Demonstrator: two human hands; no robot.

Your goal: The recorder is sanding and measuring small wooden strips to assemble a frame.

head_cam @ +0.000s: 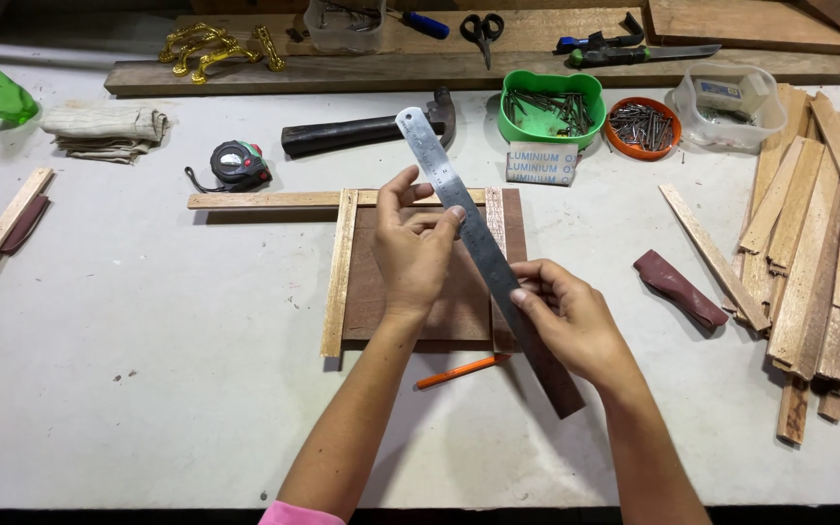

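Here both hands hold a steel ruler above the wooden board.

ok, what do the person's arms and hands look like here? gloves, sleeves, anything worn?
Both hands are bare: left hand, right hand. No gloves, rings or watch show. Forearms are uncovered too. The only clothing visible is a pink sleeve edge on the left arm at the bottom of the frame.

Bright, even light falls from above, casting soft shadows under the arms. The steel ruler shows slight glare. Edges bend slightly.
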